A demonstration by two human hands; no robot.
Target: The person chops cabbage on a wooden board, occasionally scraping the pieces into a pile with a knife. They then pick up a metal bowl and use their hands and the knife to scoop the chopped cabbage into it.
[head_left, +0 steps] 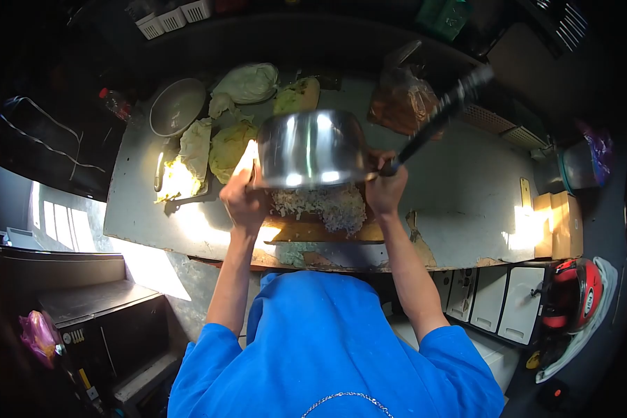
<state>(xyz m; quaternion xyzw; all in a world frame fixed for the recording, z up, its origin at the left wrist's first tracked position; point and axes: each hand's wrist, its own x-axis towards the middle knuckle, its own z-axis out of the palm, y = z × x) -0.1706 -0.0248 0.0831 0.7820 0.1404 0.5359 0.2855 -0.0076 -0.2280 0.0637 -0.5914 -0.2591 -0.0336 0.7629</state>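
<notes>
A shiny metal saucepan [312, 150] is held between my two hands, above a wooden cutting board [306, 231]. My left hand [242, 194] grips the pan's left side. On the other side, my right hand [386, 187] is closed on it near the base of the black handle, which points up and to the right. Pale, finely chopped vegetable [338, 207] is heaped on the board just below the pan. The inside of the pan is hidden from me.
Cabbage pieces [231, 148] lie left of the pan, near a white bowl [178, 106] and a plastic bag [246, 83]. A clear bag with brown contents [404, 104] is behind the handle. Cardboard boxes [566, 224] stand at the right end of the worn table [467, 188].
</notes>
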